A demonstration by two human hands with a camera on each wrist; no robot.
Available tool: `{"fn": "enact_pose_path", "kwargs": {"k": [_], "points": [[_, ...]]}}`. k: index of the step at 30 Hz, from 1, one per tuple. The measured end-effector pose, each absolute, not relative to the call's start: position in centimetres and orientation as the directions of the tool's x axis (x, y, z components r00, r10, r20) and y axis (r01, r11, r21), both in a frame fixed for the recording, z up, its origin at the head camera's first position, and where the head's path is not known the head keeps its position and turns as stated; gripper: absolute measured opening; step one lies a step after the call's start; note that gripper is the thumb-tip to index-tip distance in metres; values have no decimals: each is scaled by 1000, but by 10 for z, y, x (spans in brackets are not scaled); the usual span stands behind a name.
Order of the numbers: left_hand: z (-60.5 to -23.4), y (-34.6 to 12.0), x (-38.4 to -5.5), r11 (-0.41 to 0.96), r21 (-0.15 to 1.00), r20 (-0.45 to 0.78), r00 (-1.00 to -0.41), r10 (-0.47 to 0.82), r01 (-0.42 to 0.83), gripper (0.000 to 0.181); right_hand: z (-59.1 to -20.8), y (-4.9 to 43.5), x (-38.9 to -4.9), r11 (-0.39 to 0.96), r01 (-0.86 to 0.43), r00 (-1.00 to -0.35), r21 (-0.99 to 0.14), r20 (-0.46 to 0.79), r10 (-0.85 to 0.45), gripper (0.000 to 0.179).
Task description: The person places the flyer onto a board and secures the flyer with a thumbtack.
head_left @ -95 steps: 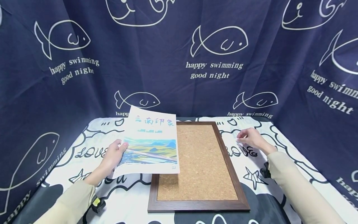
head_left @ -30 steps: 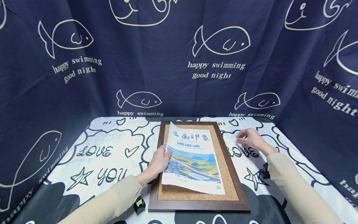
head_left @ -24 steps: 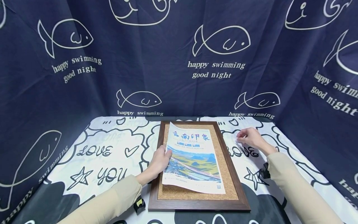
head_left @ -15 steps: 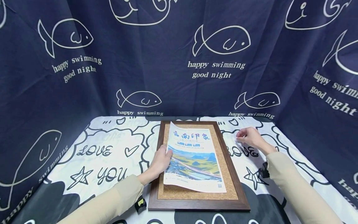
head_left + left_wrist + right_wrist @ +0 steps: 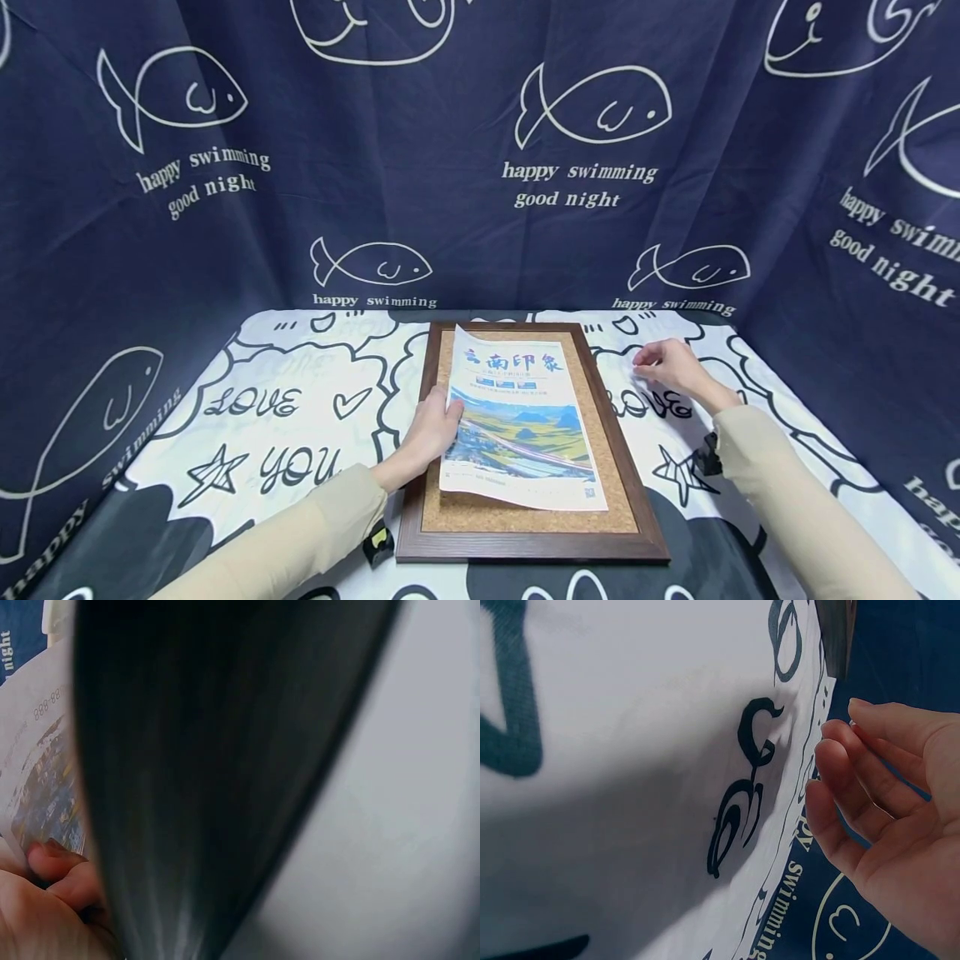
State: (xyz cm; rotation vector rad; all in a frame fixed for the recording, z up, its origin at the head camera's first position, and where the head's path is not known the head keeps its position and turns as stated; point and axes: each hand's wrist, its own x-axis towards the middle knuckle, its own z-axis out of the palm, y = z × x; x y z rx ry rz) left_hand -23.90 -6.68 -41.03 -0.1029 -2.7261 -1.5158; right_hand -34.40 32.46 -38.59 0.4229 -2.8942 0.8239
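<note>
My left hand [image 5: 433, 427] grips the left edge of a paper poster [image 5: 525, 450], thumb on top of the sheet. The poster has blue Chinese characters and a landscape picture; it lies over the cork of a brown-framed corkboard [image 5: 525, 548], its left side curling up. In the left wrist view the fingers [image 5: 56, 862] show at the poster's edge, and a dark blurred shape hides most of the rest. My right hand [image 5: 675, 371] hovers right of the board, thumb and forefinger pinched together. A tiny pale object [image 5: 853, 723] shows between those tips, too small to identify.
The table wears a white and black cloth [image 5: 247, 375] printed with words and stars. Behind and on both sides hangs a dark blue curtain [image 5: 450, 150] with fish drawings. A small black device [image 5: 378, 543] is strapped at the left wrist.
My left hand has carried the poster rightward from beside the corkboard to over its cork, then lined it up slightly. The right hand has stayed almost in place, fingertips pinched throughout.
</note>
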Motion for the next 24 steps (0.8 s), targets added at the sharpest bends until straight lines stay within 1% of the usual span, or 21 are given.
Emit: {"fn": "enact_pose_path", "kwargs": {"k": [6,10,14,18,21,24], "points": [[-405,-73,-238,540,839,12,-995,104,66,31,-384,324,-343,816,-295,-955,-497,173,-240,7],[-399,-77,-238,609,786,40,-991,124,108,36,-382,324,-343,813,-291,-957,-505,168,-238,9],[-394,-85,-239,701,699,78,-990,121,141,41,-380,324,-344,808,-288,-958,-514,168,-234,11],[-392,-94,-239,785,596,95,-985,141,170,35,-378,321,-347,811,-297,-954,-504,182,-236,10],[-393,-101,-241,823,508,137,-967,215,255,34,-374,314,-351,806,-298,-954,-512,178,-240,11],[-395,-108,-243,829,434,159,-935,317,354,41,-369,304,-354,787,-303,-953,-538,170,-251,13]]}}
